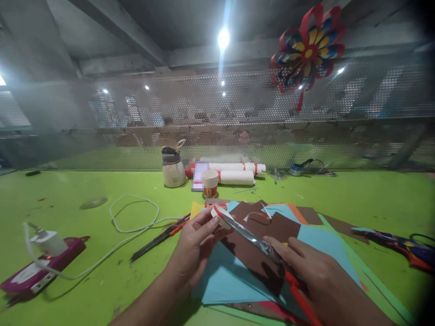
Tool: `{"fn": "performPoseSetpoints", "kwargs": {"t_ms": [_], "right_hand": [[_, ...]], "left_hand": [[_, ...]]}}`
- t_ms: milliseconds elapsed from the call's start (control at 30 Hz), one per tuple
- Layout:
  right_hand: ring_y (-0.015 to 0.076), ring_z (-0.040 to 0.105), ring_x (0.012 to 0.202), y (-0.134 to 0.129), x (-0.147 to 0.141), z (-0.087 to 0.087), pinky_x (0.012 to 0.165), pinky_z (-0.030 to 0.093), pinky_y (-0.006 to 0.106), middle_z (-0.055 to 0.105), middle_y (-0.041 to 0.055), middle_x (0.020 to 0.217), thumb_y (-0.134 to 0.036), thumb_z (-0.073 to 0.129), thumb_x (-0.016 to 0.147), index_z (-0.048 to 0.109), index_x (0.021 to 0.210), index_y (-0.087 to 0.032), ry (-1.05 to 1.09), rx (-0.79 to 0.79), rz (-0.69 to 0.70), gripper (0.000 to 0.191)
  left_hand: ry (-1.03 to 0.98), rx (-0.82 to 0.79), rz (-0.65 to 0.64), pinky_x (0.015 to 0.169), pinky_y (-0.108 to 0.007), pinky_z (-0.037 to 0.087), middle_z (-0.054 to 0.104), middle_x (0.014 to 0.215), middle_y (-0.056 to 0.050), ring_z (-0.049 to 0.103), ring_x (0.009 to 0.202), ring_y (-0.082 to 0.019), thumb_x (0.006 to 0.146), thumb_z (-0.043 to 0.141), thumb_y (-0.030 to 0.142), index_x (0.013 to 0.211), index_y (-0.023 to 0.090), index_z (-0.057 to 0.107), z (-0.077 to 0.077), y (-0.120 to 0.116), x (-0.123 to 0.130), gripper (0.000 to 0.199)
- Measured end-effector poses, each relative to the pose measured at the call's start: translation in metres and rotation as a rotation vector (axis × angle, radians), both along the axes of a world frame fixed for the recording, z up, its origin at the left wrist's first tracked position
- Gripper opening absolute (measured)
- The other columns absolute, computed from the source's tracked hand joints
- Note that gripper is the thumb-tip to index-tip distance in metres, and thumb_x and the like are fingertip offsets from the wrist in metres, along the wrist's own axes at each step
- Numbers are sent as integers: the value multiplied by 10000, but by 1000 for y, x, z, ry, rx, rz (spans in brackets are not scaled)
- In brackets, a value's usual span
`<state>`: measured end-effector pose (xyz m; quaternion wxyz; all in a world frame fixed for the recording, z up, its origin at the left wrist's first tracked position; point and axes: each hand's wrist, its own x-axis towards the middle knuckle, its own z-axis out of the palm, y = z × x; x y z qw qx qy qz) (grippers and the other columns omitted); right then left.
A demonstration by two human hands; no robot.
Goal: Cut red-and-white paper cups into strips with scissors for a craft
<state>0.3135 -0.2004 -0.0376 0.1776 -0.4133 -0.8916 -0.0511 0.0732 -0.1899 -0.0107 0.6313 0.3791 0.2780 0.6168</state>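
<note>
My left hand (pixel 200 235) pinches a small white piece with a red stripe (pixel 219 213), perhaps paper; its exact kind is unclear. In my right hand (pixel 312 262) are scissors with red handles (pixel 251 237), their blades reaching left to the edge of the white piece. Both hands are above a pile of coloured paper, with brown sheets (pixel 244 244) over light blue ones (pixel 220 280). A thin curled white strip (pixel 258 217) lies on the brown paper behind the blades. Farther back stands a white and red paper cup (pixel 210 183).
White rolls (pixel 236 177) and a lidded bottle (pixel 173 170) stand at the back. A purple power strip (pixel 44 267) with a charger and white cable (pixel 112 253) lies left. Black-and-orange tools (pixel 159 237) are left of the paper; another dark blue tool (pixel 397 244) is right.
</note>
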Motion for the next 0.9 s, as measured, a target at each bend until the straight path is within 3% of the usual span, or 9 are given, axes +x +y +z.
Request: {"fn": "performPoseSetpoints", "kwargs": {"t_ms": [367, 667, 900], "right_hand": [[251, 587, 777, -4, -1, 14, 643, 499, 415, 542, 86, 915, -91, 443, 805, 395, 1361, -221, -26, -104, -49, 573], [250, 590, 752, -4, 0, 10, 625, 503, 420, 552, 77, 883, -88, 440, 803, 415, 1336, -211, -11, -72, -34, 547], [245, 590, 750, -4, -1, 16, 631, 500, 412, 555, 77, 871, -67, 435, 786, 458, 1292, -199, -28, -70, -34, 523]], "left_hand": [[2, -47, -6, 923, -351, 473, 681, 1137, -122, 620, 1034, -221, 835, 626, 221, 1060, 153, 695, -1, 1, -3, 245], [-34, -52, -9, 904, -349, 486, 699, 1052, -121, 637, 949, -208, 835, 623, 224, 1006, 134, 711, -5, 2, -2, 213], [-42, -95, 6, 916, -391, 486, 703, 1020, -126, 646, 904, -218, 803, 662, 228, 958, 127, 723, -5, 2, -3, 194]]}}
